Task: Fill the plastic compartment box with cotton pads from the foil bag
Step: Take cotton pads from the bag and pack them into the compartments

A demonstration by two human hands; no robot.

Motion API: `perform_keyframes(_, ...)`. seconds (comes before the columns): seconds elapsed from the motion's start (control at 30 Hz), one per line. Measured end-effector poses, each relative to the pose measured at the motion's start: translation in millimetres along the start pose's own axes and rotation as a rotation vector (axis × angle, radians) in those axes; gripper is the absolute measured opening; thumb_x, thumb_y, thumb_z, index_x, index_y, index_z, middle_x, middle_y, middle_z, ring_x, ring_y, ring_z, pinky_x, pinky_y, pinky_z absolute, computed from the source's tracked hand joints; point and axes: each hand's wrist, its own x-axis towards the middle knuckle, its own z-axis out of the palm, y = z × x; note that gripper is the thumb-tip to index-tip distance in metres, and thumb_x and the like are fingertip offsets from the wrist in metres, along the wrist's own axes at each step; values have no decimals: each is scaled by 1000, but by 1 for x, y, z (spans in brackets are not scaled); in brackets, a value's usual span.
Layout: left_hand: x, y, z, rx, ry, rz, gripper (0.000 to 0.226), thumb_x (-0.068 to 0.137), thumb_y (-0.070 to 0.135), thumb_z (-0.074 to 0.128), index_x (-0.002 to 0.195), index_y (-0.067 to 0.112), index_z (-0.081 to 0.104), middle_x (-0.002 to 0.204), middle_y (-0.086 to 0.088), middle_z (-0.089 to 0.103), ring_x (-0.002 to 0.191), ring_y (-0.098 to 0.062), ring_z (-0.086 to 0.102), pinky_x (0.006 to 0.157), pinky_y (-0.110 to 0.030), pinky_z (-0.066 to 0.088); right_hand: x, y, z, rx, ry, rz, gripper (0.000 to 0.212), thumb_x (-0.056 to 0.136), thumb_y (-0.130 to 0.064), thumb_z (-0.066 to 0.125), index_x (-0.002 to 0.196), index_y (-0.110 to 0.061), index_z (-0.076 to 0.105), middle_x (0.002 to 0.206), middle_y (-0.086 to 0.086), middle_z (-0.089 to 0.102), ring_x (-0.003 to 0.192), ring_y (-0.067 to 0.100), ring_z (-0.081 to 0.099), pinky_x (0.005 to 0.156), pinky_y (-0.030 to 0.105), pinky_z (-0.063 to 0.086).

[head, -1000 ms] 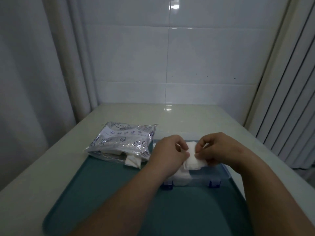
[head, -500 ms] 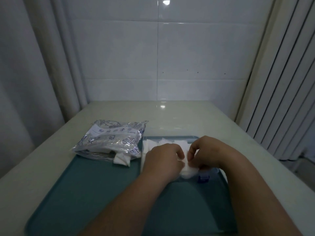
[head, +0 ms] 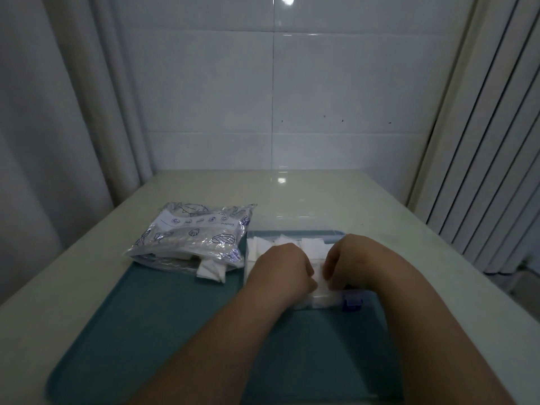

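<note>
Left hand (head: 283, 270) and right hand (head: 347, 263) pinch pads (head: 320, 283) together over the box (head: 295, 233), likely squaring the stack to fit one compartment; bag (head: 193, 233) sits beside for reach.

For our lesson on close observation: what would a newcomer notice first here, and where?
Both hands draw the eye: the left hand and right hand meet over the clear compartment box on the teal tray, pinching a stack of cotton pads at its near edge. Left of the box lies the crinkled foil bag, white pads poking from its open end.
</note>
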Motion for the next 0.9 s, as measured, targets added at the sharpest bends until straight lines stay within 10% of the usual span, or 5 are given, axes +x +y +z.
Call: perform_keyframes(0.9, 3, -2, -2, 27, -21, 17, 27, 84, 34, 70, 106, 17, 74, 112, -5, 67, 105, -21, 61, 85, -27, 47, -2, 2, -2, 32, 34, 16, 43, 78, -22, 75, 120, -21, 67, 112, 5, 66, 100, 20, 64, 94, 33, 53)
